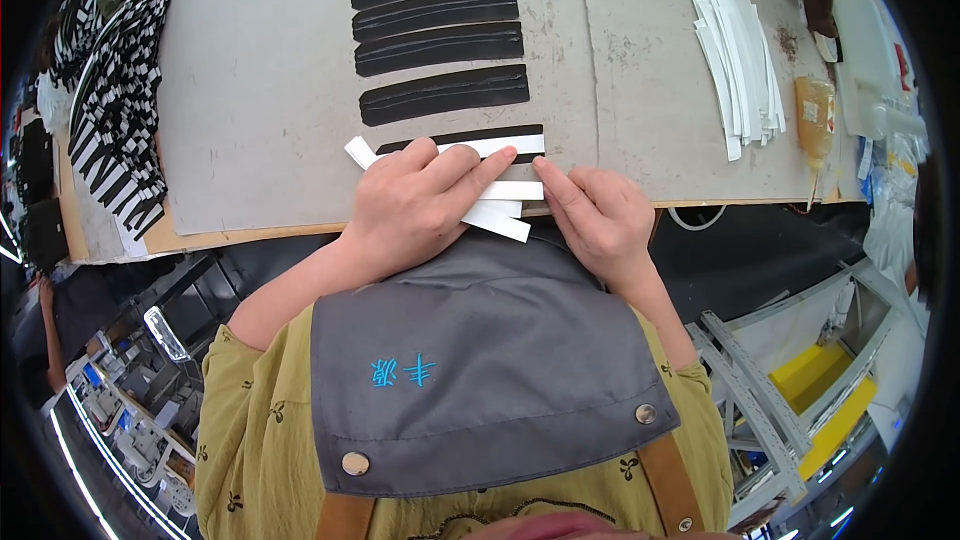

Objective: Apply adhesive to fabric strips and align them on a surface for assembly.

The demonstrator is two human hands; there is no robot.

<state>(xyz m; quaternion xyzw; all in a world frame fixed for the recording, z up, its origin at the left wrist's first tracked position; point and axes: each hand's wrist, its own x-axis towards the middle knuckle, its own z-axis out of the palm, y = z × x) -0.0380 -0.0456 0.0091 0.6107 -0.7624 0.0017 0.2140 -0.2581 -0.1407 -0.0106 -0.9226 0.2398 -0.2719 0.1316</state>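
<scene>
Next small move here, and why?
Probably press the white strip down, working leftward from its right end: it lies along the black strip with black showing on both long sides, right ends look roughly level, the left hand has a fingertip on it, and the right hand is by that end.

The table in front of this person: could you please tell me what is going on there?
The person is working with strips at the near edge of the table. The left hand touches a white strip lying along a black strip, and the right hand is at their right end. Loose white strips show under the left hand. Farther away, more black strips lie in a column, and a pile of white strips lies on the right.
</scene>
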